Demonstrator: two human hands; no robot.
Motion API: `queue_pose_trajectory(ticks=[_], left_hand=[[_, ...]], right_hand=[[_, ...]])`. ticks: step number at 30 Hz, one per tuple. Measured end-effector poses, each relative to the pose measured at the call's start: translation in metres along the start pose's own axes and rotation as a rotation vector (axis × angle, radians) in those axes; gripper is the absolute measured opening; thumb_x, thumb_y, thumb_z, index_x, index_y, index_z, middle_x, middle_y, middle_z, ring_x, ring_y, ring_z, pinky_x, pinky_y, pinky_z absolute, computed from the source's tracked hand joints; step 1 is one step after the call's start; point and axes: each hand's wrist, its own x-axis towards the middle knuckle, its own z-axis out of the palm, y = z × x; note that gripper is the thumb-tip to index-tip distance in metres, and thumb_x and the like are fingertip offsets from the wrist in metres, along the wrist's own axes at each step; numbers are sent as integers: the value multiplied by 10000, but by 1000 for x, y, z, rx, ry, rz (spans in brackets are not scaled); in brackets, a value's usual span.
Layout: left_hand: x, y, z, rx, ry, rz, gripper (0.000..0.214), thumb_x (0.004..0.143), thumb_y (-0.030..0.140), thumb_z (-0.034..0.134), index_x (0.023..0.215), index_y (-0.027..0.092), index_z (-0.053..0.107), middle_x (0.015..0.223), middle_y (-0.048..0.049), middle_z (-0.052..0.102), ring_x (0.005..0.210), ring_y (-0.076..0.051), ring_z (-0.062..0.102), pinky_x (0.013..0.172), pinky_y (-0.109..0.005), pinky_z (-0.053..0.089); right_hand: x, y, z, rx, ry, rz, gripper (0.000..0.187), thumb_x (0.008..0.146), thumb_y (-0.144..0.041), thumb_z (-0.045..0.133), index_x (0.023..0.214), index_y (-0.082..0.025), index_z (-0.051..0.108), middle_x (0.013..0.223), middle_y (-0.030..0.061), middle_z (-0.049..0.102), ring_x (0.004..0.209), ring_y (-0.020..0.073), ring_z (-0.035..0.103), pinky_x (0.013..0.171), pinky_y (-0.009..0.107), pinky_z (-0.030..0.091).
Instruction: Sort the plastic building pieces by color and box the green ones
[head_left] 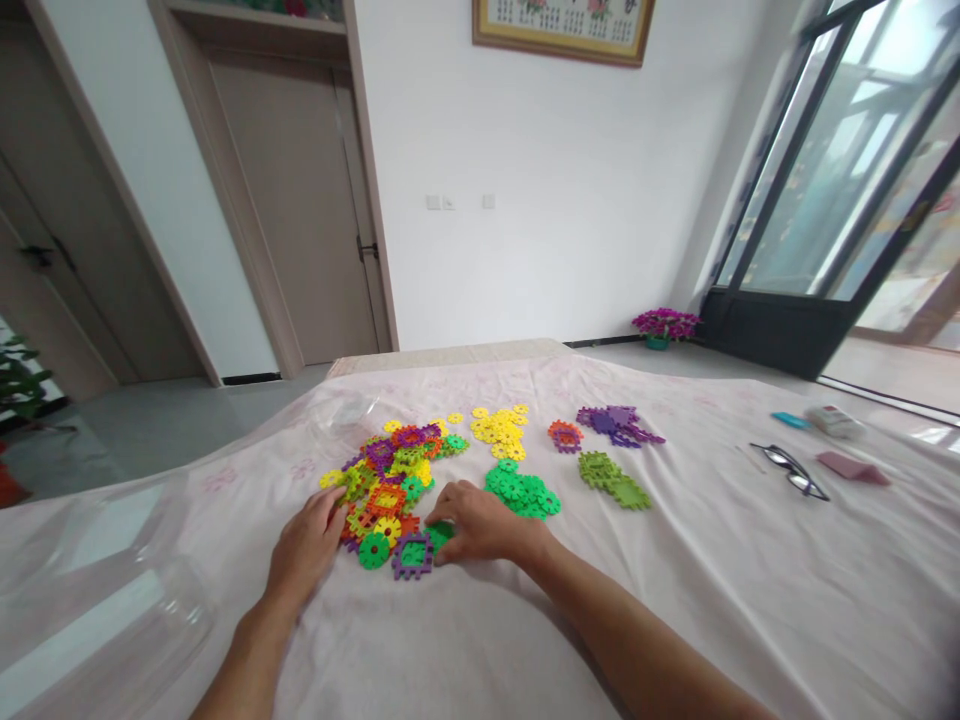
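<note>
Likely sorting: pinching green disc (439,535) with right hand (475,522), resting open left hand (305,545) against mixed pile (386,498). Next, probably lift clear.

The mixed heap (387,500) blocks the way between left hand (306,535) and right hand (476,522), clear plastic (112,625) obstructs the near left, 1 narrow gap parts green pile (521,490) from olive pile (613,480), and open cloth (705,540) stretches toward the glasses (787,468).

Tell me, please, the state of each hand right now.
Left hand: at the mixed pile's left edge; whether it holds a piece cannot be told.
Right hand: partly closed about a green piece; whether it grips it cannot be told.
</note>
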Motion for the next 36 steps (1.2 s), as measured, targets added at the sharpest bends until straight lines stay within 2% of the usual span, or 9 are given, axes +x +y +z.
queue_pose_trajectory(ticks=[7, 12, 15, 17, 20, 23, 26, 30, 36], left_hand=[[2, -5, 3, 7, 5, 8, 418, 954, 375, 353, 1266, 211, 577, 1365, -72, 579, 1245, -207, 550, 1074, -361, 411], [1, -5, 3, 7, 0, 2, 426, 947, 380, 363, 1271, 208, 581, 1368, -70, 580, 1238, -215, 557, 1072, -368, 419], [2, -7, 4, -3, 1, -1, 414, 943, 376, 375, 1266, 221, 583, 1367, -59, 581, 1241, -209, 554, 1075, -359, 416], [2, -8, 5, -7, 1, 4, 407, 945, 369, 373, 1267, 226, 577, 1365, -61, 580, 1245, -203, 550, 1083, -357, 408], [3, -9, 6, -3, 0, 2, 407, 947, 373, 364, 1263, 224, 571, 1362, -66, 579, 1242, -203, 552, 1084, -357, 405], [3, -8, 5, 3, -2, -7, 410, 948, 385, 355, 1251, 219, 576, 1360, -67, 580, 1240, -206, 554, 1071, -353, 415], [2, -5, 3, -2, -7, -7, 423, 951, 393, 336, 1247, 211, 578, 1354, -70, 585, 1239, -205, 556, 1063, -352, 422], [1, -4, 1, -8, 5, -4, 423, 946, 399, 343, 1246, 220, 580, 1345, -60, 594, 1225, -193, 570, 1047, -325, 435], [1, -9, 5, -13, 6, 4, 408, 950, 391, 351, 1251, 231, 576, 1357, -62, 587, 1247, -204, 554, 1074, -353, 413]], right_hand=[[-1, -8, 1, -44, 39, 64, 316, 712, -401, 784, 971, -229, 726, 945, 37, 662, 929, 203, 587, 746, 259, 429], [0, 20, -26, -11, 182, 144, 394, 775, -387, 752, 1128, -227, 682, 1104, 63, 677, 1019, 214, 602, 864, 307, 450], [-11, 57, -57, -90, 382, 391, 228, 879, -304, 633, 1081, -222, 696, 1112, 64, 681, 1057, 209, 596, 932, 329, 429], [-25, 86, -77, -252, 437, 598, 271, 870, -290, 630, 1124, -216, 690, 1146, 94, 659, 1081, 237, 579, 940, 353, 418], [-50, 122, -99, -456, 383, 901, 418, 783, -339, 713, 1181, -219, 665, 1222, 134, 597, 1132, 290, 532, 901, 366, 422], [-69, 144, -106, -536, 278, 1044, 393, 764, -385, 717, 1106, -196, 684, 1201, 153, 581, 1117, 309, 534, 850, 361, 432], [-77, 153, -103, -563, 250, 1059, 372, 768, -385, 714, 1076, -179, 675, 1154, 151, 597, 1079, 295, 560, 832, 347, 432], [-78, 155, -101, -577, 324, 1039, 436, 739, -343, 750, 1121, -167, 634, 1155, 148, 607, 1039, 257, 593, 796, 303, 429], [-86, 164, -128, -242, 413, 968, 197, 745, -315, 723, 879, -175, 691, 852, 58, 701, 788, 187, 647, 642, 247, 396]])
